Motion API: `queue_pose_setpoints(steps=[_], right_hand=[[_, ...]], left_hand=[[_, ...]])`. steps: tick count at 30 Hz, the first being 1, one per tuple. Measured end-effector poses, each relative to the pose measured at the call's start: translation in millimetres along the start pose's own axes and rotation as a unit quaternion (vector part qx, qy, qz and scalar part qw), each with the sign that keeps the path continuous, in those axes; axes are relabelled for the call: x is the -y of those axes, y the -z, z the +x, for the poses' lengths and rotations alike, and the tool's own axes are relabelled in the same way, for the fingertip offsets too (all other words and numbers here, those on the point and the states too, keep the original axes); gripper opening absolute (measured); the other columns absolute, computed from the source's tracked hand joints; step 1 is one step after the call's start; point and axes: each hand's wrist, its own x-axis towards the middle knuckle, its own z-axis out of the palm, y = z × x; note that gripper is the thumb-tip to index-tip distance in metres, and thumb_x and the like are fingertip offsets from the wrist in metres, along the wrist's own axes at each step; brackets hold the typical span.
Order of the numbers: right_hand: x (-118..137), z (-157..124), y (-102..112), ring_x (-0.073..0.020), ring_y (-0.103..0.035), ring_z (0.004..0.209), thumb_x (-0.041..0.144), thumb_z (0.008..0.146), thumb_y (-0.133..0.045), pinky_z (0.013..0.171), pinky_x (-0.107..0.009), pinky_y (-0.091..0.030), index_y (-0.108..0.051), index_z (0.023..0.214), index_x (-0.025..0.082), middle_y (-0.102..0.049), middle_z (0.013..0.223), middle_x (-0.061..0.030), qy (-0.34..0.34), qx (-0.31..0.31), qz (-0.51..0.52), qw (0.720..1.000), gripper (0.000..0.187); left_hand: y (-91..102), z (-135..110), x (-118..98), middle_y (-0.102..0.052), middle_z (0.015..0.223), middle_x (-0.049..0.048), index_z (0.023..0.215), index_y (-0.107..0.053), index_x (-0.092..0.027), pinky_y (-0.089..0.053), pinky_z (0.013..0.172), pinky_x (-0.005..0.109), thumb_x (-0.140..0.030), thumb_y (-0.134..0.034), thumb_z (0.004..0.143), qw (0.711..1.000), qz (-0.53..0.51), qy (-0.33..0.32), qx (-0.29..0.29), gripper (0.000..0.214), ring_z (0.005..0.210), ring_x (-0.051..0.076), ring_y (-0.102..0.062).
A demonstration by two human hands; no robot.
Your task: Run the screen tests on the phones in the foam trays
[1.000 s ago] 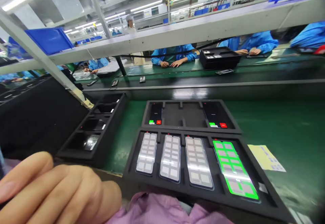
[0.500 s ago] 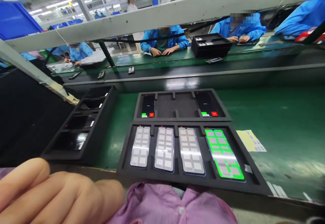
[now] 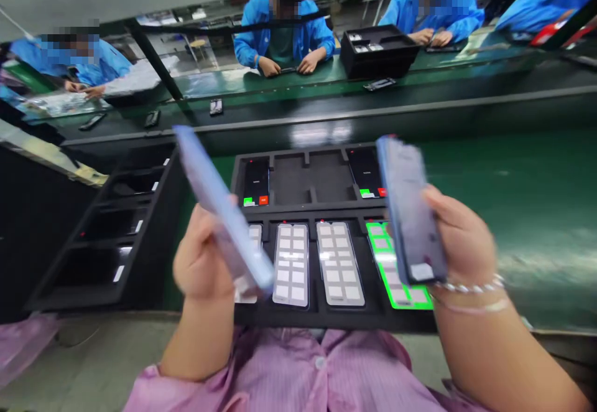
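Note:
My left hand (image 3: 203,256) is closed around a blurred blue phone (image 3: 219,203), held tilted above the near black tray (image 3: 321,318). My right hand (image 3: 459,241) grips a second phone (image 3: 408,210), dark side toward me, over the tray's right end. Under them the near tray holds phones with lit screens: two with white grids (image 3: 291,262) in the middle and one with a green grid (image 3: 396,275) at the right. Behind it, a second black tray (image 3: 308,178) carries a dark phone at each end, and its middle slots are bare.
A long black tray (image 3: 107,225) with dark phones lies at the left. A green conveyor (image 3: 513,169) runs across behind the trays. Beyond it, several people in blue coats work at a bench with a black box (image 3: 377,51). My pink sleeves fill the bottom edge.
Both hands have come up into view, each holding a phone; before, only fingers showed at the bottom left. The camera has tipped downward toward the trays.

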Motion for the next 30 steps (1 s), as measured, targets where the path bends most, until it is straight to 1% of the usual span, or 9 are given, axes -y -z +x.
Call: queue_pose_setpoints(steps=[2, 4, 6, 9, 13, 16, 20, 24, 30], right_hand=[[-10.1, 19.9, -9.9, -0.0212, -0.076, 0.074, 0.032, 0.090, -0.063, 0.067, -0.030, -0.065, -0.071, 0.106, 0.024, -0.076, 0.079, -0.0003, -0.097, -0.029, 0.006, 0.995, 0.019], [-21.2, 30.7, -16.5, -0.0261, -0.078, 0.080, 0.037, 0.089, -0.059, 0.066, -0.035, -0.066, -0.072, 0.106, 0.022, -0.079, 0.083, -0.0046, -0.155, -0.021, 0.008, 0.988, 0.026], [-29.7, 32.4, -18.6, -0.0301, -0.079, 0.092, 0.041, 0.085, -0.061, 0.073, -0.041, -0.068, -0.073, 0.107, 0.023, -0.081, 0.094, -0.0055, -0.155, 0.026, 0.015, 0.988, 0.031], [-34.9, 26.6, -17.5, -0.0299, -0.077, 0.110, 0.032, 0.072, -0.070, 0.086, -0.042, -0.068, -0.071, 0.117, 0.029, -0.080, 0.116, 0.0002, -0.131, 0.107, 0.021, 0.985, 0.045], [-36.0, 21.1, -17.5, -0.0274, -0.076, 0.110, 0.022, 0.064, -0.075, 0.083, -0.037, -0.069, -0.067, 0.127, 0.033, -0.077, 0.126, 0.0015, -0.139, 0.140, -0.006, 0.980, 0.064], [-38.6, 20.7, -19.0, -0.0273, -0.077, 0.106, 0.021, 0.064, -0.078, 0.078, -0.036, -0.068, -0.066, 0.131, 0.033, -0.077, 0.126, 0.0002, -0.144, 0.144, -0.014, 0.979, 0.069], [-42.2, 18.8, -19.7, -0.0302, -0.075, 0.112, 0.022, 0.065, -0.075, 0.082, -0.039, -0.067, -0.064, 0.135, 0.033, -0.076, 0.129, -0.0002, -0.129, 0.154, -0.020, 0.979, 0.071], [-45.2, 16.1, -19.4, -0.0321, -0.072, 0.118, 0.024, 0.067, -0.070, 0.085, -0.044, -0.067, -0.063, 0.134, 0.034, -0.074, 0.133, 0.0006, -0.112, 0.164, -0.030, 0.980, 0.068], [-43.7, 14.7, -25.5, -0.0287, -0.074, 0.110, 0.019, 0.064, -0.069, 0.085, -0.044, -0.066, -0.068, 0.126, 0.035, -0.077, 0.123, 0.0029, -0.099, 0.123, -0.011, 0.987, 0.063]], left_hand=[[-7.6, 14.2, 27.0, -0.080, 0.096, -0.0009, 0.103, -0.072, -0.023, -0.063, 0.071, 0.021, -0.020, -0.081, 0.080, 0.996, 0.055, 0.059, -0.045, 0.026, 0.080, 0.015, -0.076], [-10.8, 19.6, 47.5, -0.080, 0.103, 0.0038, 0.104, -0.070, -0.021, -0.064, 0.083, 0.030, -0.019, -0.075, 0.081, 0.984, 0.096, 0.131, -0.076, 0.024, 0.092, 0.021, -0.078], [-12.0, 19.1, 59.5, -0.079, 0.113, 0.0056, 0.110, -0.067, -0.021, -0.063, 0.089, 0.036, -0.021, -0.073, 0.081, 0.970, 0.115, 0.190, -0.095, 0.030, 0.101, 0.024, -0.077], [-12.5, 13.7, 66.2, -0.076, 0.118, 0.0052, 0.119, -0.061, -0.024, -0.061, 0.095, 0.042, -0.025, -0.079, 0.075, 0.963, 0.103, 0.232, -0.090, 0.048, 0.106, 0.027, -0.075], [-11.2, 8.1, 69.1, -0.074, 0.116, 0.0037, 0.128, -0.049, -0.026, -0.056, 0.107, 0.054, -0.016, -0.092, 0.055, 0.965, 0.094, 0.241, -0.052, 0.085, 0.113, 0.031, -0.072], [-9.5, 6.4, 70.3, -0.071, 0.120, 0.0039, 0.133, -0.043, -0.029, -0.052, 0.112, 0.059, -0.013, -0.097, 0.053, 0.961, 0.098, 0.258, -0.018, 0.098, 0.117, 0.031, -0.070], [-7.2, 4.0, 70.7, -0.068, 0.125, 0.0047, 0.140, -0.036, -0.031, -0.048, 0.115, 0.059, -0.014, -0.100, 0.053, 0.958, 0.102, 0.266, -0.002, 0.110, 0.120, 0.031, -0.069], [-4.4, 1.5, 70.0, -0.068, 0.129, 0.0055, 0.142, -0.035, -0.033, -0.052, 0.112, 0.058, -0.017, -0.102, 0.053, 0.956, 0.095, 0.275, 0.028, 0.112, 0.121, 0.033, -0.070], [-2.2, 1.8, 67.5, -0.067, 0.134, 0.0095, 0.136, -0.047, -0.028, -0.053, 0.109, 0.058, -0.043, -0.101, 0.059, 0.962, 0.068, 0.258, 0.065, 0.095, 0.130, 0.040, -0.064]])
